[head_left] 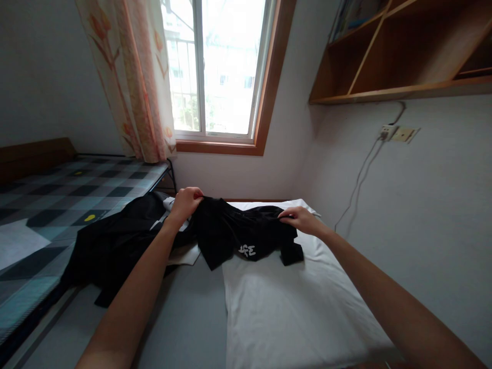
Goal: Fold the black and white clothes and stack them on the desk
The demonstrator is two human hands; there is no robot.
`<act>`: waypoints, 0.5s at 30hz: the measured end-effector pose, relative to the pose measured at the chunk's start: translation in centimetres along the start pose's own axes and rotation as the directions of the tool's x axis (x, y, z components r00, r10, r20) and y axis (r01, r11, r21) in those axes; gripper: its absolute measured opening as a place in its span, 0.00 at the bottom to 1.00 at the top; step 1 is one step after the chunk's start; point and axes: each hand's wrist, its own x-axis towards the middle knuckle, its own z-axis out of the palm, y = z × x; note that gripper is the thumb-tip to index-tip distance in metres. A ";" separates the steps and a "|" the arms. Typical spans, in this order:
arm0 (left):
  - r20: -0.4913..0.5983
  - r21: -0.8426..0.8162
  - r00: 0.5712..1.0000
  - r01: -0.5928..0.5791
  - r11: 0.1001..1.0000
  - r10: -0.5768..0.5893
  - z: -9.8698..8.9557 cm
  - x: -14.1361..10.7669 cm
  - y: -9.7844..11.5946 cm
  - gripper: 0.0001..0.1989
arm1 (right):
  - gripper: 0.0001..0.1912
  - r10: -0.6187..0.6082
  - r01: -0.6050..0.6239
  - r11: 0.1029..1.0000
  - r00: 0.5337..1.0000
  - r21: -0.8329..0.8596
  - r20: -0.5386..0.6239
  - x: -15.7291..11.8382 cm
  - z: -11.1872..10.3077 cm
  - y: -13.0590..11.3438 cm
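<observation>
A black T-shirt [238, 225] with white lettering near its lower edge hangs bunched between my two hands, above a white cloth. My left hand [187, 202] pinches its upper left part between thumb and fingers. On the other side, my right hand [302, 219] is closed on the shirt's right part. One sleeve dangles below each hand. Left of the shirt lies a pile of black clothing [111, 241] with some white patches, partly hidden behind my left forearm. The white cloth [277, 307] is spread over the right part of the grey table surface [184, 318].
A bed with a checked mattress [126, 179] stands at the left, bearing a white sheet [19, 243]. Behind the table are a window [226, 72] and a floral curtain [134, 77]. A wooden shelf [384, 95] hangs upper right, above an outlet [388, 132] with a dangling cable [359, 179].
</observation>
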 end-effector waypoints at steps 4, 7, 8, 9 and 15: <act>-0.061 -0.396 0.977 0.166 0.903 -0.206 -1.3 0.6 -1.1 0.08 | 0.21 0.182 -0.074 0.944 0.930 0.322 -0.320 -0.7 -2.0 1.5; -0.003 -0.581 0.960 0.228 0.782 -0.282 -1.3 0.6 -0.8 0.13 | 0.25 0.297 -0.106 0.879 0.884 0.464 -0.361 -1.1 -2.4 2.1; 0.014 -0.598 0.956 0.244 0.763 -0.294 -1.1 0.6 -0.5 0.14 | 0.26 0.307 -0.100 0.860 0.886 0.501 -0.348 -1.1 -2.2 2.1; 0.029 -0.602 0.952 0.260 0.755 -0.305 -0.8 0.5 -0.2 0.14 | 0.26 0.313 -0.095 0.840 0.889 0.535 -0.334 -1.1 -2.0 2.1; 0.168 -0.587 0.936 0.347 0.731 -0.309 -0.2 0.6 0.8 0.15 | 0.24 0.332 -0.097 0.802 0.893 0.590 -0.305 -0.6 -1.0 1.1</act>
